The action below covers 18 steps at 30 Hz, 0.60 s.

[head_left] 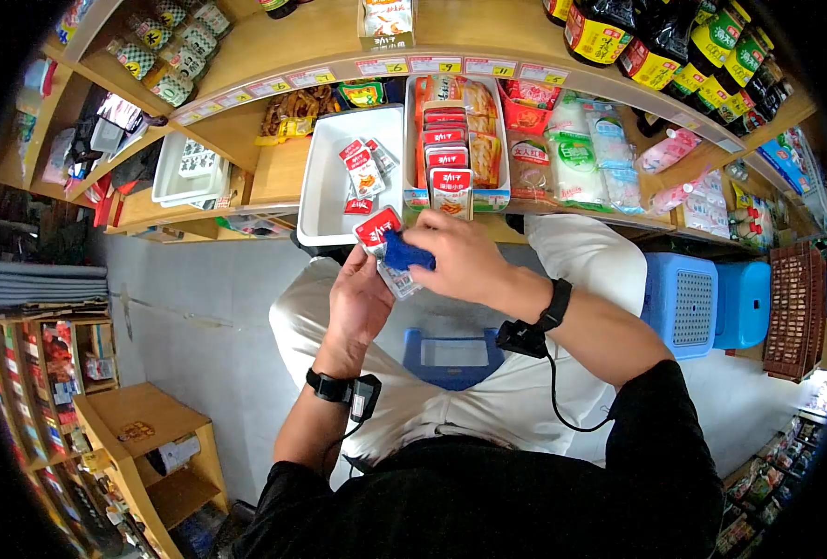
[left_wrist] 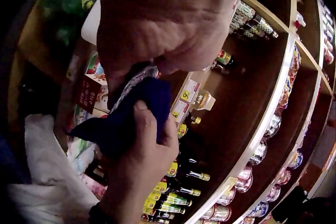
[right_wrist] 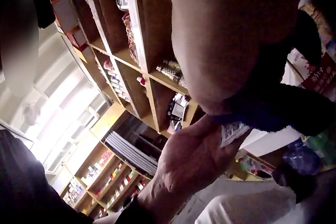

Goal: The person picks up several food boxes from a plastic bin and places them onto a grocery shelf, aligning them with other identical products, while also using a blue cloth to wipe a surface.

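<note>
My left hand [head_left: 359, 300] grips a red and white snack packet [head_left: 376, 226] by its lower edge, over my lap. My right hand [head_left: 469, 256] holds a folded blue cloth [head_left: 406, 252] against the packet's face, hiding its middle. In the left wrist view the right thumb lies on top of the blue cloth [left_wrist: 134, 121], and a silvery strip of the packet [left_wrist: 137, 85] shows beside it. Part of the packet [right_wrist: 233, 132] also shows at the left fingertips in the right wrist view. Several similar packets [head_left: 362, 175] lie loose in a white tray [head_left: 320, 200] just beyond my hands.
Right of the tray, an open box [head_left: 499, 197] holds a row of upright red packets [head_left: 447, 158]. Above runs a shelf edge with price tags [head_left: 437, 65]; dark sauce bottles [head_left: 600, 33] stand on it. Blue stools [head_left: 679, 303] are at the right, a small wooden shelf unit [head_left: 143, 419] at lower left.
</note>
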Motion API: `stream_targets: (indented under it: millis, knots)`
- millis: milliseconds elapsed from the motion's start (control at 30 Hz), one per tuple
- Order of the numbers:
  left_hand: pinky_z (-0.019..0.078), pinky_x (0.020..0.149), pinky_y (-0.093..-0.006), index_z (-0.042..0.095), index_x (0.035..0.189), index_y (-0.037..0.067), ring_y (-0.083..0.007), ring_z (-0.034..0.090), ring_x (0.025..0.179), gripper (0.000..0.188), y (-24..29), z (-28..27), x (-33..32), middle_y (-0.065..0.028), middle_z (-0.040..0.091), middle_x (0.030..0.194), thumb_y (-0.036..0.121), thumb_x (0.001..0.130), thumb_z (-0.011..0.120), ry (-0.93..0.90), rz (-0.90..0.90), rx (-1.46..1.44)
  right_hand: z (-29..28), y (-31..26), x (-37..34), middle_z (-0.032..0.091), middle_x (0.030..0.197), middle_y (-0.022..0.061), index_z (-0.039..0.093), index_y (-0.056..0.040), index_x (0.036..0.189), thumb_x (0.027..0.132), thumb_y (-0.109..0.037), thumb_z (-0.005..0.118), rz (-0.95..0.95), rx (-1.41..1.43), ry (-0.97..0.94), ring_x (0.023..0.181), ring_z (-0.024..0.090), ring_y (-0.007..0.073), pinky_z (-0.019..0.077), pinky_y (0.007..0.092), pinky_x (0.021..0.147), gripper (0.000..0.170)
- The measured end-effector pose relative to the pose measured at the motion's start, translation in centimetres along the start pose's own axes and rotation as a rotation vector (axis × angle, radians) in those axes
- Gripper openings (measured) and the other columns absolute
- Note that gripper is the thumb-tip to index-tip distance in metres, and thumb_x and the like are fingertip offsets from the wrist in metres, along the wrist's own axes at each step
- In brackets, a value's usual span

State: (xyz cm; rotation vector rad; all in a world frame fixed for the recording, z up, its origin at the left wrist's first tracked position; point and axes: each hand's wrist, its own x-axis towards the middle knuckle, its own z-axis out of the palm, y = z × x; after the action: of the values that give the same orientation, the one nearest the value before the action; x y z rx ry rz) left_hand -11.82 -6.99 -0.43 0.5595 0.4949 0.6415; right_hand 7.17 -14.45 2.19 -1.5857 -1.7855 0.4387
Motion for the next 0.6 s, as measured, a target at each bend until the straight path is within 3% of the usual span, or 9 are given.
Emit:
stream_targets:
  millis: [67,333,600]
  knots:
    - [0.0467,0.11,-0.0454,0.045,0.148,0.006,-0.0257,0.059,0.128,0.041,-0.1,0.5,-0.3,-0.0096,0.06,0.14,0.016,0.108,0.044,-0.027,-0.025,0.005,-0.2,0.3,0.3,0.063,0.096,0.0119,0.069,-0.0069,0.101,0.078,-0.025,0.075,0.054,-0.034,0.131,0.087,0.069,0.0344,0.0557,0.0475,0.076,0.03]
    - [0.0445,0.112,-0.0459,0.043,0.15,0.007,-0.0263,0.056,0.132,0.043,-0.1,0.4,0.1,-0.0102,0.057,0.143,0.016,0.108,0.046,-0.024,0.004,-0.011,0.0,0.3,0.1,0.063,0.096,0.0116,0.069,-0.0071,0.099,0.079,-0.026,0.076,0.075,-0.033,0.108,0.09,0.068,0.0349,0.0551,0.048,0.077,0.029]
    - [0.0448,0.112,-0.0451,0.045,0.149,0.008,-0.0254,0.056,0.132,0.044,0.4,-0.4,0.7,-0.0084,0.058,0.143,0.016,0.106,0.05,-0.052,0.04,-0.06,0.5,0.4,0.0,0.062,0.096,0.0099,0.07,-0.0076,0.095,0.077,-0.027,0.075,-0.097,-0.022,0.035,0.089,0.068,0.0326,0.0546,0.0458,0.074,0.027]
